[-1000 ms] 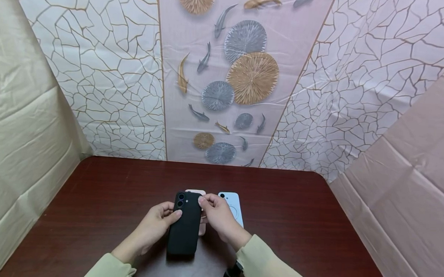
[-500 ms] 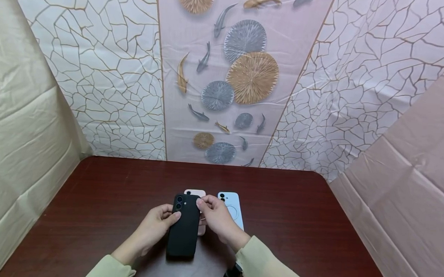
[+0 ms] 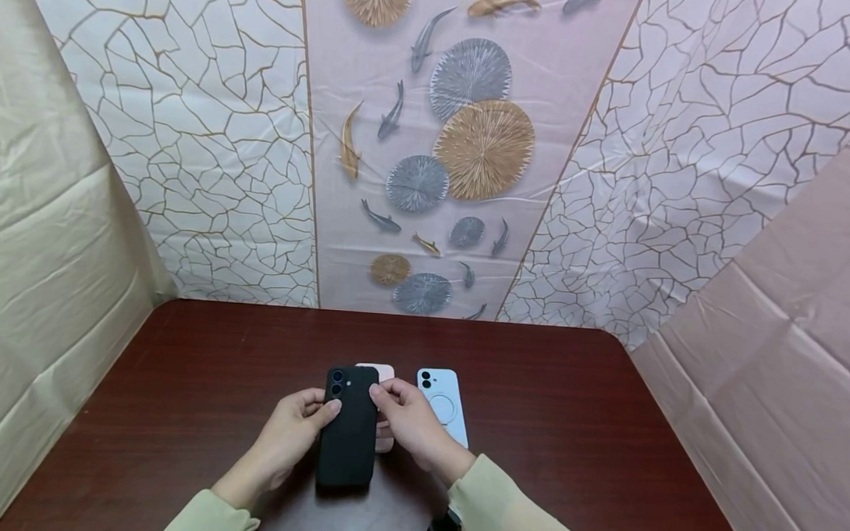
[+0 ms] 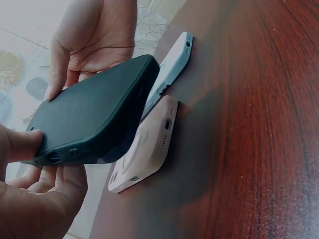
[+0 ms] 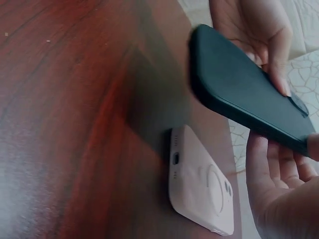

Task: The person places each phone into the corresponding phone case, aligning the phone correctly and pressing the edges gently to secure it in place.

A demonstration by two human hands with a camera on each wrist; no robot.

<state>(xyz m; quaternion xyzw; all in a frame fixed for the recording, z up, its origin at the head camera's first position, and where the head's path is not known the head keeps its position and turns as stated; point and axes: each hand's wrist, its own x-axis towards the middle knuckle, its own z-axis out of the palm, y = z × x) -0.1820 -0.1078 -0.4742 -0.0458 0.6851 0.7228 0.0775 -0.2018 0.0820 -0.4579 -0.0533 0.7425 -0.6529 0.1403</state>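
A phone in a black case (image 3: 348, 442) is held up above the table, its back with two camera lenses facing me. My left hand (image 3: 287, 435) grips its left edge, thumb on the back beside the lenses and fingers behind. On the upper right edge, my right hand (image 3: 415, 424) pinches it between thumb and fingers. Behind and below it a phone in a pink case (image 5: 202, 184) lies back up on the table, partly hidden in the head view. To the right, a phone in a light blue case (image 3: 443, 399) lies back up, partly covered by my right hand.
The dark red wooden table (image 3: 567, 427) has rounded far corners. Patterned cloth (image 3: 429, 141) hangs along its far edge, with plain cloth walls (image 3: 781, 333) on both sides. A black wrist strap (image 3: 444, 525) shows by my right sleeve.
Both hands have shifted slightly left with the black-cased phone. More of the light blue phone shows now. The grip looks the same.
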